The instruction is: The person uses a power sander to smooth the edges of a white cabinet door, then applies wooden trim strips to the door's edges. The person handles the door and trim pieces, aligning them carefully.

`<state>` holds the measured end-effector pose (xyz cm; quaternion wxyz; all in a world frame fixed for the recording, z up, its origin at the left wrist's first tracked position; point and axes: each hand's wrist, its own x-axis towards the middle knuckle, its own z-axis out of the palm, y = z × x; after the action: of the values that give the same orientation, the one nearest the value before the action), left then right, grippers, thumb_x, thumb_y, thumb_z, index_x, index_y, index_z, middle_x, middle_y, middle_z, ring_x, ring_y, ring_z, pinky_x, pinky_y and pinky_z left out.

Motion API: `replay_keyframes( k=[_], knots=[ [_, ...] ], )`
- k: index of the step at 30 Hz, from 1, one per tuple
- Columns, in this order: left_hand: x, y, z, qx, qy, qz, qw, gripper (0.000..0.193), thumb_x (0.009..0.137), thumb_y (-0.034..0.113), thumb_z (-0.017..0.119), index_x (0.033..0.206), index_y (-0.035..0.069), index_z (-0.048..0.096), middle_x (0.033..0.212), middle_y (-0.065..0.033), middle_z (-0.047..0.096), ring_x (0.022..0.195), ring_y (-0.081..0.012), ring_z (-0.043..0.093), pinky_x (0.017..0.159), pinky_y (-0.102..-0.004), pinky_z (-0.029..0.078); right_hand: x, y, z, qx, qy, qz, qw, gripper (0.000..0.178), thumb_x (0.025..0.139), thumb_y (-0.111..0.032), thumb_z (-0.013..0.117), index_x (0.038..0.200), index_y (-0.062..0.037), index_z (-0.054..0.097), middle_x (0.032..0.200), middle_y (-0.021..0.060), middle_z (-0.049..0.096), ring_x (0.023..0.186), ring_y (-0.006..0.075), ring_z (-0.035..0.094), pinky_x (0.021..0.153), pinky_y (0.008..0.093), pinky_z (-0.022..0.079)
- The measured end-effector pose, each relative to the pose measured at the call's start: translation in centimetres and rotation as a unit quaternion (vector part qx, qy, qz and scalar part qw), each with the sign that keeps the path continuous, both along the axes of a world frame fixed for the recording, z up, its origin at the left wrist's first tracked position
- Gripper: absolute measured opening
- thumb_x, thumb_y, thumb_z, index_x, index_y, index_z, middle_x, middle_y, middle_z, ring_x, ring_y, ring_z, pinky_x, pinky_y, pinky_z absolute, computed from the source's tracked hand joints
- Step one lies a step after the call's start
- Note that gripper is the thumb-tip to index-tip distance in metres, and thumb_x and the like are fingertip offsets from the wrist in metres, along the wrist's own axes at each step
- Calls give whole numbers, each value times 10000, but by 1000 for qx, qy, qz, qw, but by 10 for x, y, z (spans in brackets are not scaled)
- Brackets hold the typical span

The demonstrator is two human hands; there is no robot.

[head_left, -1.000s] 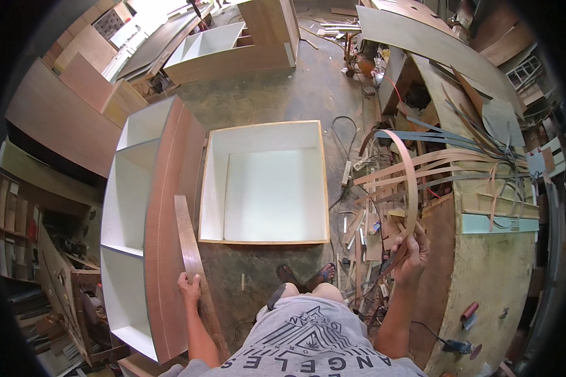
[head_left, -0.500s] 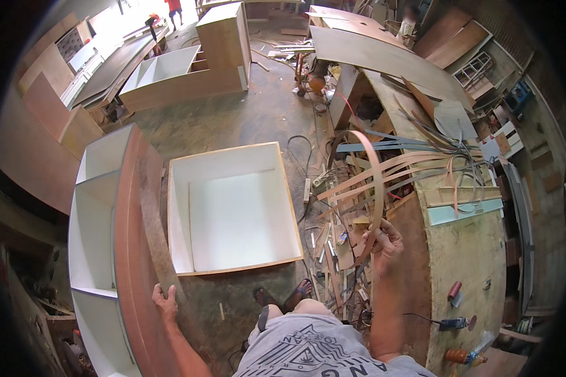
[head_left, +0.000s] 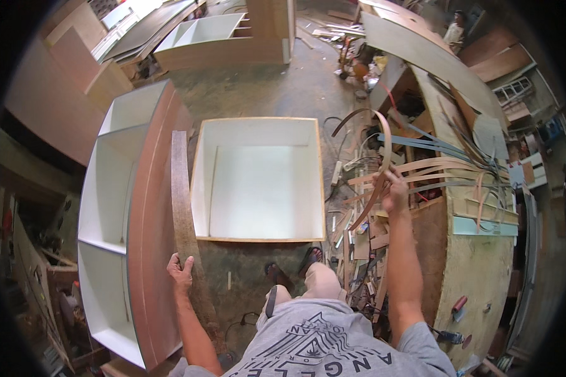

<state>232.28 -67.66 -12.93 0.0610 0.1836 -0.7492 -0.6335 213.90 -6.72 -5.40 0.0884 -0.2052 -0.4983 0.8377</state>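
My left hand (head_left: 181, 271) is closed round a long, thin brown strip (head_left: 181, 188) that runs upright between the cabinet and the box. A curled length of tan edge banding (head_left: 387, 139) is pinched in my right hand (head_left: 395, 190), its upper part looping over to the left and its tail hanging down. On the left the shelf cabinet (head_left: 154, 213) lies with white compartments and a reddish-brown side. In front of me a shallow white box (head_left: 258, 188) with pale wood edges rests on the floor.
At the right, a workbench (head_left: 478, 270) carries a bundle of loose banding strips (head_left: 446, 164) in several colours. Wood offcuts (head_left: 365, 251) and cables litter the floor beside it. Another cabinet (head_left: 220, 53) and stacked boards stand farther back.
My left hand has taken hold of the brown strip, which has shifted right, away from the cabinet side. The right hand still holds the banding. The whole view has tilted downward and leftward.
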Motion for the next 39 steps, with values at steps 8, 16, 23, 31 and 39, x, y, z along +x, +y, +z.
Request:
replay_keyframes(
  k=[8, 16, 23, 31, 39],
  knots=[
    [76, 4, 1, -116, -92, 116, 982, 127, 964, 91, 640, 1039, -7, 615, 944, 13, 648, 841, -64, 567, 761, -223, 457, -93, 24, -26, -38, 9, 61, 997, 263, 988, -63, 527, 1243, -46, 590, 961, 62, 661, 872, 241, 695, 798, 390, 568],
    [17, 94, 9, -41, -41, 181, 982, 180, 977, 77, 609, 1134, -9, 635, 987, 3, 662, 881, -82, 579, 804, -247, 474, -153, 65, -64, -67, -6, 113, 991, 276, 1014, -119, 549, 1286, -99, 590, 1027, 65, 652, 920, 233, 658, 823, 382, 546],
    [-40, 139, -30, -11, -46, 146, 988, 199, 974, 59, 610, 1162, -3, 634, 1020, -6, 676, 901, -78, 608, 819, -246, 487, -176, 78, -70, -68, -5, 164, 984, 261, 1012, -85, 544, 1268, -51, 585, 1042, 83, 671, 935, 254, 685, 802, 372, 563],
    [-74, 136, -75, 14, -60, 148, 987, 117, 938, 81, 640, 1020, -3, 633, 830, 36, 598, 719, -42, 496, 662, -253, 437, -196, 47, -46, -46, 19, 199, 979, 160, 1023, -64, 536, 1155, -33, 620, 971, 82, 673, 943, 223, 673, 769, 339, 555],
    [-113, 115, -58, -218, -14, 195, 956, 328, 880, 99, 638, 1193, 3, 617, 850, -158, 662, 726, -291, 620, 706, -403, 499, -231, -3, -44, -37, 32, 238, 970, 171, 1005, -43, 547, 1172, -35, 583, 1011, 85, 674, 917, 222, 679, 820, 330, 556]
  ],
)
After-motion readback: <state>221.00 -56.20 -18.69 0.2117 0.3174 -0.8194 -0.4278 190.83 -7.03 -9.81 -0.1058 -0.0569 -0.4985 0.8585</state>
